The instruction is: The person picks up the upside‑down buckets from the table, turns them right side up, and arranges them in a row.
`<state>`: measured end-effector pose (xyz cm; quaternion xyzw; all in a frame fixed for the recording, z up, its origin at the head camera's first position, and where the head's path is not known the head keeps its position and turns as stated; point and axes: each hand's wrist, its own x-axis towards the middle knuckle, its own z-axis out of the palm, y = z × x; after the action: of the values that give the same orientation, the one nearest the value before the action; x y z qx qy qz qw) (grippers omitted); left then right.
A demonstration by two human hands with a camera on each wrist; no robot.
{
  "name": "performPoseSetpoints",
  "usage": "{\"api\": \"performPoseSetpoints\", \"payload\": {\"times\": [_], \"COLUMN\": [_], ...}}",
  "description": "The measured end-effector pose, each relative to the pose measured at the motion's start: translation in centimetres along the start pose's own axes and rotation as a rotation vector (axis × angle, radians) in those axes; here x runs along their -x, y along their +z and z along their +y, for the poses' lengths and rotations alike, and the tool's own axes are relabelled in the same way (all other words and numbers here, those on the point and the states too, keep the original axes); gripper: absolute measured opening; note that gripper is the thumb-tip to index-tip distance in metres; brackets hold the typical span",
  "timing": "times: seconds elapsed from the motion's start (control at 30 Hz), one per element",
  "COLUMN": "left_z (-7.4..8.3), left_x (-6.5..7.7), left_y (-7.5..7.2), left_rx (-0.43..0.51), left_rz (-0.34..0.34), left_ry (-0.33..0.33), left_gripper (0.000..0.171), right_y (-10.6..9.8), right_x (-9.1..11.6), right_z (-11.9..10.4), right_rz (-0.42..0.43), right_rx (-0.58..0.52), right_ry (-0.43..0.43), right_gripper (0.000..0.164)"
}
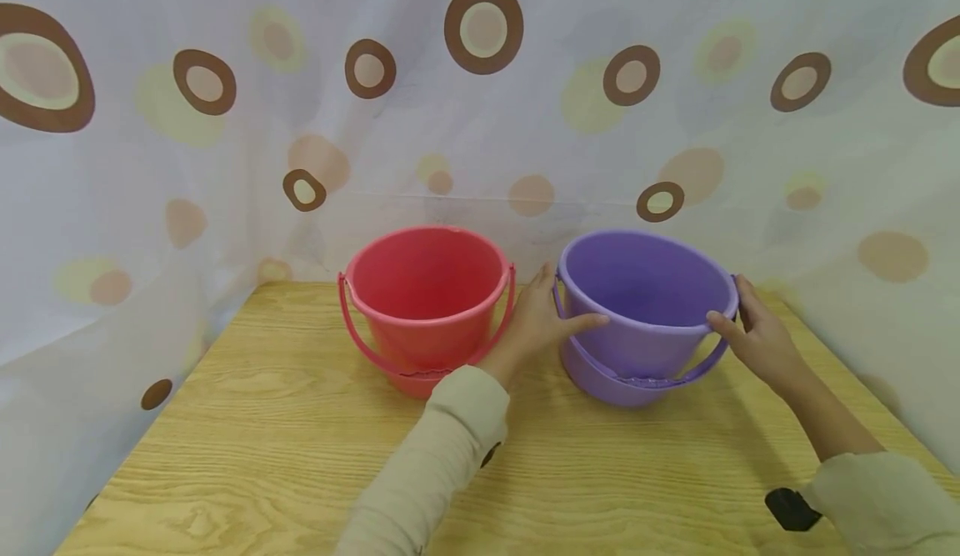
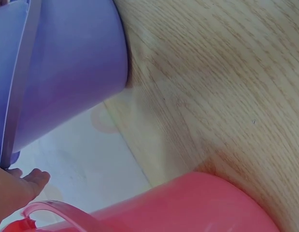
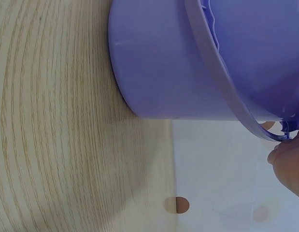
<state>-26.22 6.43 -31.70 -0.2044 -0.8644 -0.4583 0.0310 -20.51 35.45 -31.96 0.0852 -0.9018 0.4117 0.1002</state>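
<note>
A purple bucket [image 1: 637,348] stands on the right part of the table, its handle hanging down in front. My right hand [image 1: 765,339] holds its right side at the handle joint, thumb on the front of the rim and fingers behind. On the other side, my left hand [image 1: 536,318] rests against the bucket with the thumb laid along the wall below the rim. Its fingers are fairly straight, pointing away past the handle joint in the left wrist view. Left of that hand stands a red bucket [image 1: 431,335], handle also lowered, partly hidden by my left forearm.
Both buckets stand on a wood-grain table [image 1: 285,439]. A pale curtain [image 1: 480,139] with brown and beige circles hangs behind the table and along both sides. Dark devices [image 1: 792,509] sit at the cuffs of my light sleeves.
</note>
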Motion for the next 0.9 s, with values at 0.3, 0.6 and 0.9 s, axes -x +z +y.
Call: {"api": "performPoseSetpoints", "payload": {"times": [0.3, 0.6, 0.9], "left_z": [-0.3, -0.19, -0.21], "left_x": [-0.55, -0.82, -0.85], "left_y": [0.04, -0.06, -0.21], "left_rx": [0.033, 0.029, 0.023], "left_rz": [-0.009, -0.031, -0.033], "left_ry": [0.02, -0.004, 0.012], "left_gripper": [0.107, 0.107, 0.107], "right_y": [0.09, -0.07, -0.24], "right_x": [-0.02, -0.33, -0.44], "right_z": [-0.12, -0.06, -0.21], "right_rz": [-0.007, -0.023, -0.022], "right_rx": [-0.043, -0.041, -0.003], "right_ry": [-0.017, 0.014, 0.02], "right_gripper": [0.078, 0.078, 0.078]}}
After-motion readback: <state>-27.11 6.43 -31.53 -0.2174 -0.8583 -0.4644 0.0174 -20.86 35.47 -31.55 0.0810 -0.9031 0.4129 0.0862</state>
